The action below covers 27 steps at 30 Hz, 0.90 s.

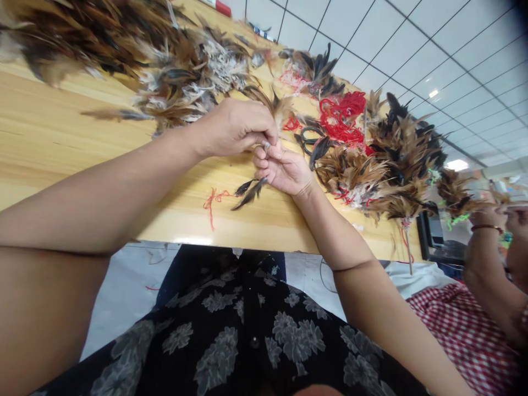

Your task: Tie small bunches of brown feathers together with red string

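My left hand [237,129] and my right hand [289,169] meet over the wooden table, their fingertips pinched together. A brown-and-black feather tuft [280,110] fans out just beyond the fingertips, apparently gripped at its base, which the fingers hide. The right palm is turned up with its fingers curled in. A pair of small dark feathers [251,192] pokes out below these curled fingers; whether they are held or lie on the table is unclear. Close by on the table is a short knotted red yarn [213,203].
Big feather heaps [181,66] cover the far left. Red yarn [344,118], dark-handled scissors [307,137] and bundled brown feathers [396,148] lie to the right. A stick [408,250] juts past the table edge. Another person's arm [490,264] works at far right.
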Each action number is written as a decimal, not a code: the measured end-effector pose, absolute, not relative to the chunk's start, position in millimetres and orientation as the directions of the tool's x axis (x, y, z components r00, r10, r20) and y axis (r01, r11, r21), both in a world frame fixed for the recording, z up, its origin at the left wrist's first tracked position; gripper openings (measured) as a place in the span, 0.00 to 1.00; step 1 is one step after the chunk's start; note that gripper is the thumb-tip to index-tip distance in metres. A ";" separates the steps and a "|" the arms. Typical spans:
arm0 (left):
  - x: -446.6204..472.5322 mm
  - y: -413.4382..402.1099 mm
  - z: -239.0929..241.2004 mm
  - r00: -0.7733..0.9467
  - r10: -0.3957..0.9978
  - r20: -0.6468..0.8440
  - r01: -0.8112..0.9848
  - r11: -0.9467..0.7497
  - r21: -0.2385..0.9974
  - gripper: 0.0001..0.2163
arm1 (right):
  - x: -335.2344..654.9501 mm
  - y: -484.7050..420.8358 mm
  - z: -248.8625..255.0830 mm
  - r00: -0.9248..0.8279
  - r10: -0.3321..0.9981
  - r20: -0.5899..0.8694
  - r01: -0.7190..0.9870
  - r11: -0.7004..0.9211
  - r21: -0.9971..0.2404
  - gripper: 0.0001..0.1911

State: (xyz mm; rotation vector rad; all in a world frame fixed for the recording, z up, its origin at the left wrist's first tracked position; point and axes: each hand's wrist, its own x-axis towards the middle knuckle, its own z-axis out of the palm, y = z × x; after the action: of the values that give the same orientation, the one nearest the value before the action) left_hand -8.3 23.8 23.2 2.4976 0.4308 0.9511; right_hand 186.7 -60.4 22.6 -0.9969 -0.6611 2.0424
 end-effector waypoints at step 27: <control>6.7 1.1 8.3 0.493 0.736 0.464 0.175 -0.607 0.776 0.13 | 171.9 -58.3 16.8 -0.285 0.857 -0.429 -0.457 -0.515 -0.725 0.20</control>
State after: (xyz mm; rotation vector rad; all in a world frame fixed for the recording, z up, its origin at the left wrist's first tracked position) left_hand 6.7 1.1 8.3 2.0703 0.7455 1.0780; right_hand 171.9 -58.3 16.8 -1.0367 -0.6006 1.9082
